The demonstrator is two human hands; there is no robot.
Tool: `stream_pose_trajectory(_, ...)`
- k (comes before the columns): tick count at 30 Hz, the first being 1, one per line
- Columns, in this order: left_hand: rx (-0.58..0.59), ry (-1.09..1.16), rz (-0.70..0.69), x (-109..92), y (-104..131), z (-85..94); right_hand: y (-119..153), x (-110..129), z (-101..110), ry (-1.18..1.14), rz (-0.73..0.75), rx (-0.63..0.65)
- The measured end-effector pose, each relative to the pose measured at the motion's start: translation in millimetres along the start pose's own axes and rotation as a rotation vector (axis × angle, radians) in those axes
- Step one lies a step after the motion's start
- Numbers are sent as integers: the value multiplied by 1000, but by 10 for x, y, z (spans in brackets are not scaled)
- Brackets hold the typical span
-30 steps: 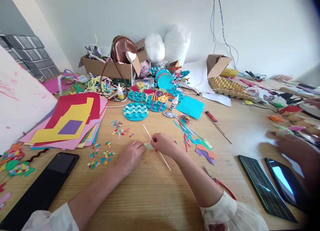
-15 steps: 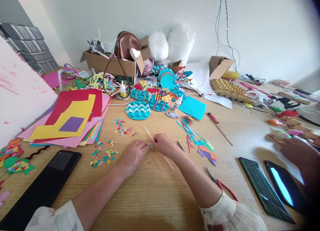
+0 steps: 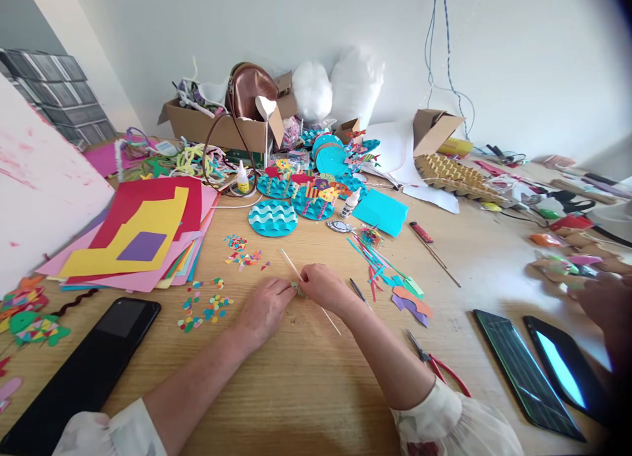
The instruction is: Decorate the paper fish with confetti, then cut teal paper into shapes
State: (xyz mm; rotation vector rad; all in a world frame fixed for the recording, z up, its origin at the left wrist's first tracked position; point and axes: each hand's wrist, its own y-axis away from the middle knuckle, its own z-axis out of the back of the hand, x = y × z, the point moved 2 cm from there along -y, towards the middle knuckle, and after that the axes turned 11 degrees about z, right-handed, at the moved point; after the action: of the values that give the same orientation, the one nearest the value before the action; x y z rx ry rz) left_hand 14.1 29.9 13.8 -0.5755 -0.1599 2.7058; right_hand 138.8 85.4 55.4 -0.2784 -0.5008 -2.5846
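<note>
My right hand [image 3: 324, 289] is closed around a thin pale stick [image 3: 291, 262], which slants across the table and shows on both sides of the fingers. Close against it, my left hand [image 3: 265, 309] pinches a small green piece [image 3: 297, 286], perhaps paper and mostly hidden by the fingers. Where the stick and the green piece meet cannot be made out. Left of my left hand lie scattered paper dots [image 3: 216, 306] in several colours, with small paper confetti [image 3: 245, 258] beyond. A dark pen [image 3: 359, 289] rests just right of my right hand.
Stacked coloured paper [image 3: 133, 235] and a black phone [image 3: 83, 370] lie left. Glue bottles [image 3: 349, 204] stand near blue wavy discs [image 3: 272, 218]. Red-handled pliers [image 3: 447, 373], paper strips [image 3: 374, 262] and two dark tablets or phones [image 3: 528, 374] lie right. Another person's hand [image 3: 595, 301] is far right.
The stick and my right hand have shifted very slightly left. At the far right, the other person's hand has moved right and slightly down.
</note>
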Motion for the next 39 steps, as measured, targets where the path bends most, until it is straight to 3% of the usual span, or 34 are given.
stream_pose_trajectory(8,-29,-3,-24,-6,-1,-7,4,-39,-20,-17,-42,-67)
stream_pose_trajectory(15,-13,-24,-45,-3,14,-12,145,-169,96,-147,-18,-240)
stream_pose_trajectory(17,-2,-35,-47,4,16,-21,235,-222,134,-316,9,-352)
stream_pose_trajectory(20,-1,-43,-41,15,20,-32,393,-299,159,-833,85,-510)
stream_pose_trajectory(23,-9,-48,-38,21,21,-34,529,-348,156,-1228,159,-532)
stream_pose_trajectory(26,0,-53,-36,20,21,-30,594,-378,137,-1373,194,-529)
stream_pose_trajectory(30,11,-61,-37,16,22,-22,549,-394,101,-1325,187,-587)
stream_pose_trajectory(35,-12,-106,-72,17,27,-31,399,-338,120,-1028,254,-754)
stream_pose_trajectory(39,-30,-102,-84,22,23,-47,300,-254,62,-897,288,-696)
